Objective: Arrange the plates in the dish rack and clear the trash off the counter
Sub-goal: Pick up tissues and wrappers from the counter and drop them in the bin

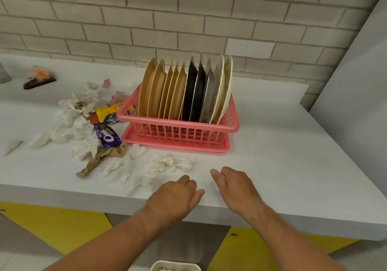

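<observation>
Head view: plates (154, 91) upright in dish rack (178, 123)

pink dish rack (178, 124); purple wrapper (107, 137)

Roughly ten plates (156, 90), one dish rack (178, 124), one purple wrapper (107, 137), many crumpled tissues (169, 162).

The dish rack (178, 124) was pink plastic, smooth with a soft sheen, its walls moulded in slats. In it, the tan plates (155, 90) looked matt, the black plates (191, 94) glossy, and the cream plates (226, 86) a dull, smooth off-white. Under the rack the counter (282, 145) was white and matt with a faint grain. Left of the rack lay crumpled tissues (69, 124) of thin paper, a creased brown paper scrap (100, 159) and a purple wrapper (107, 137) of shiny film. Behind the rack the brick wall (188, 19) was rough and matt.
</observation>
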Demonstrator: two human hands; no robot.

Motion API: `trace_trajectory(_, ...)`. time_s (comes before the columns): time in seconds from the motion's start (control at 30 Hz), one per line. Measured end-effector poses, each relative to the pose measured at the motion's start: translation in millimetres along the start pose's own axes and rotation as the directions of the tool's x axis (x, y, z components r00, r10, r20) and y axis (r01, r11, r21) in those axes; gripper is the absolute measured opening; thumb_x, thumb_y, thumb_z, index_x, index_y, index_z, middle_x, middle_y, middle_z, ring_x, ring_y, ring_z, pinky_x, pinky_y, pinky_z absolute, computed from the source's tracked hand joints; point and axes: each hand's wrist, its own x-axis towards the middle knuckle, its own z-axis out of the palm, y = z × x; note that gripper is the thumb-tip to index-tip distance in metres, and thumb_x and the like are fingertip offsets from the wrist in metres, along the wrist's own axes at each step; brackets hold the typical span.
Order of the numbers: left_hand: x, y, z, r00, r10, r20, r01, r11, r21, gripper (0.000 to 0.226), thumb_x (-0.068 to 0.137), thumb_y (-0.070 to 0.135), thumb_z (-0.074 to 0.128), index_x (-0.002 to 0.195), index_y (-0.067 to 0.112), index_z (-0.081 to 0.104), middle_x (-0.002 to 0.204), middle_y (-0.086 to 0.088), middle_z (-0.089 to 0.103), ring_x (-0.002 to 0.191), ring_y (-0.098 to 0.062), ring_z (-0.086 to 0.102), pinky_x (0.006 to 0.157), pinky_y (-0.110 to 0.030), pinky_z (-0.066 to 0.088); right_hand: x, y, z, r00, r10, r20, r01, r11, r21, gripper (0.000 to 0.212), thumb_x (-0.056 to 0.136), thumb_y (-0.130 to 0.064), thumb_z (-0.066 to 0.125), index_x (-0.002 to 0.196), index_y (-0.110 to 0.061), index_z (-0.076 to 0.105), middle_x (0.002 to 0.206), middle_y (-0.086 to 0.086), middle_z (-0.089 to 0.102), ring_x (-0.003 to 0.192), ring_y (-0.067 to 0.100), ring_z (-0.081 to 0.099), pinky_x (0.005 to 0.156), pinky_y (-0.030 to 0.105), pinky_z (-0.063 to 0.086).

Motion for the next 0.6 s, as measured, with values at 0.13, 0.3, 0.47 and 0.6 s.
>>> trace_trajectory(0.13, -0.7, -20.8, -12.0, 0.999, 0.021, 0.043, -0.017, 0.996, -0.09, 0.039, 0.097, 0.014, 0.043, 0.135, 0.023, 0.039, 0.13, -0.002, 0.054, 0.108, -0.025, 0.058, 0.09, -0.036, 0.049, 14.3, -26.3, 4.8, 0.999, 0.011, 0.043, -0.013, 0.998, 0.058, 0.026, 0.103, -0.028, 0.038, 0.126, -0.025, 0.049, 0.109, -0.002, 0.062, 0.09, 0.014, 0.057, 0.077, 0.022, 0.047)
trace_trajectory(0.3, 5.6, -68.1, -43.6, 0.979, -0.034, -0.203, 0.007, 0.991, -0.13, 0.036, 0.093, 0.013, 0.047, 0.126, 0.027, 0.054, 0.122, 0.003, 0.06, 0.108, -0.017, 0.058, 0.092, -0.031, 0.046, 24.6, -52.0, 7.9, 0.997, 0.014, 0.073, -0.021, 0.996, 0.088, 0.043, 0.099, -0.015, 0.048, 0.14, -0.028, 0.041, 0.129, 0.001, 0.058, 0.113, 0.018, 0.057, 0.096, 0.029, 0.047)
trace_trajectory(0.47, 11.4, -103.6, -59.0, 0.953, -0.156, -0.259, 0.117, 0.981, -0.157, 0.033, 0.099, 0.045, 0.03, 0.08, 0.026, 0.05, 0.074, 0.004, 0.058, 0.069, -0.02, 0.056, 0.057, -0.031, 0.038, 35.3, -72.9, 22.0, 0.999, 0.038, 0.034, -0.038, 0.999, -0.024, 0.059, 0.087, -0.06, 0.055, 0.139, -0.037, 0.039, 0.133, -0.003, 0.058, 0.113, 0.023, 0.059, 0.091, 0.034, 0.048)
trace_trajectory(0.6, 16.6, -116.9, -55.6, 0.964, -0.149, -0.219, 0.141, 0.989, -0.05, 0.01, 0.098, 0.021, 0.039, 0.099, 0.026, 0.049, 0.076, 0.002, 0.059, 0.062, -0.02, 0.056, 0.055, -0.032, 0.048, 40.5, -73.3, 37.6, 0.996, 0.068, 0.065, -0.056, 0.983, -0.173, 0.038, 0.097, -0.05, 0.038, 0.128, -0.029, 0.045, 0.116, 0.002, 0.064, 0.092, 0.023, 0.059, 0.077, 0.033, 0.05)
